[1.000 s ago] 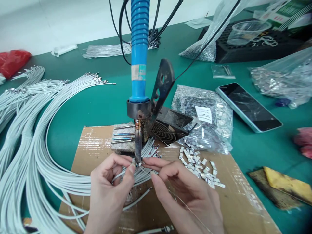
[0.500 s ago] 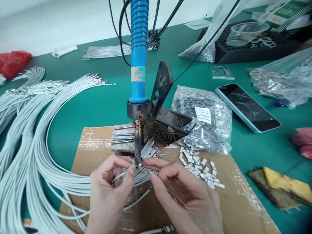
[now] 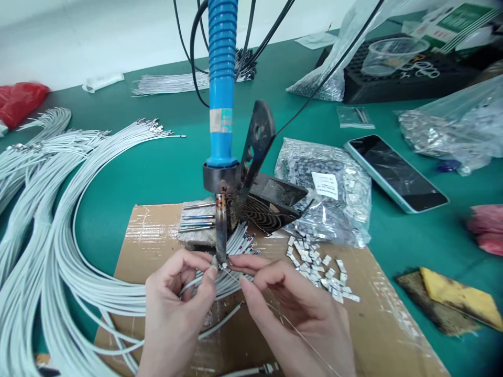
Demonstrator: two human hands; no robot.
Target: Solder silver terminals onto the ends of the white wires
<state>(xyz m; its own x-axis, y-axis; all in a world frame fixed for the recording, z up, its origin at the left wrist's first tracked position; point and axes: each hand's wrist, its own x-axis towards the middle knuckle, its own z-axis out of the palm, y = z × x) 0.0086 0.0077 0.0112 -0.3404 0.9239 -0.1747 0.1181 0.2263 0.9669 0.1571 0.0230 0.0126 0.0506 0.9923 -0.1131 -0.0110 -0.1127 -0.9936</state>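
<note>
A blue-handled soldering iron (image 3: 222, 84) is fixed in a black stand, its dark tip (image 3: 221, 243) pointing down between my hands. My left hand (image 3: 178, 301) is closed in a pinch just left of the tip, on a white cable (image 3: 188, 285) whose end is mostly hidden by the fingers. On the right, my right hand (image 3: 298, 309) is closed on a thin solder wire (image 3: 304, 340), which runs up from the palm to the tip. A small shiny metal piece (image 3: 224, 266) sits right under the tip, between the fingertips of both hands.
Bundled white cables (image 3: 58, 235) cover the left side. Small metal connectors (image 3: 318, 267) lie loose on the cardboard (image 3: 377, 324). Beyond are a plastic bag of parts (image 3: 326, 183), a phone (image 3: 396, 173) and a yellow sponge (image 3: 459, 298). The black stand (image 3: 257, 136) rises close behind my hands.
The view has shifted very slightly. Both hands keep nearly the same pose at the soldering iron's tip, and the solder wire still reaches it.
</note>
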